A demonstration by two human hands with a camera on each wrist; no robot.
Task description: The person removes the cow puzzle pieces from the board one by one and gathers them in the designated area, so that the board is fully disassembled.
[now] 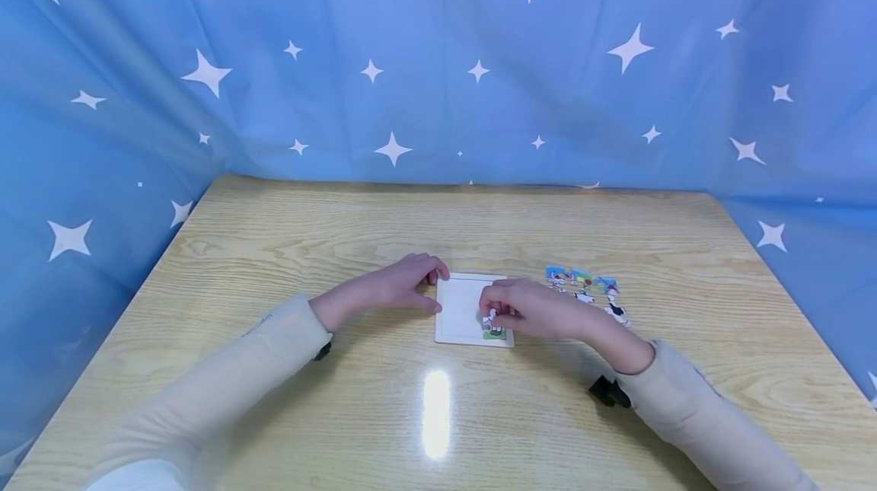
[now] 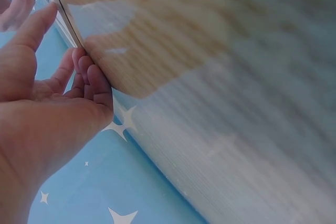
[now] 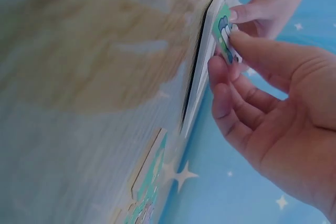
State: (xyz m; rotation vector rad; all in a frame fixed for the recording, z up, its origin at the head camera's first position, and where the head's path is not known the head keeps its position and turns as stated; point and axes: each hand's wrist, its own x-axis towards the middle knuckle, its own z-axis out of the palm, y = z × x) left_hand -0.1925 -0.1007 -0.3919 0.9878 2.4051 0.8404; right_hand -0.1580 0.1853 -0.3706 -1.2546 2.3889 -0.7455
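A white, shallow-framed puzzle board (image 1: 457, 320) lies flat on the table. My left hand (image 1: 400, 283) rests against its left edge, thumb low and fingers near the upper corner; in the left wrist view the fingertips (image 2: 79, 59) touch the board's rim. Over the lower right of the board, my right hand (image 1: 537, 308) pinches a puzzle piece (image 1: 495, 333) with green and a white figure on it. The right wrist view shows that piece (image 3: 223, 29) tilted between thumb and fingers. Whether it touches the board's bottom I cannot tell.
Several loose picture puzzle pieces (image 1: 607, 284) lie right of the board, partly behind my right hand and wrist. The wooden table (image 1: 308, 415) ends at a blue star-patterned cloth (image 1: 445, 103) at the back and sides. Light glares on the table in front of the board.
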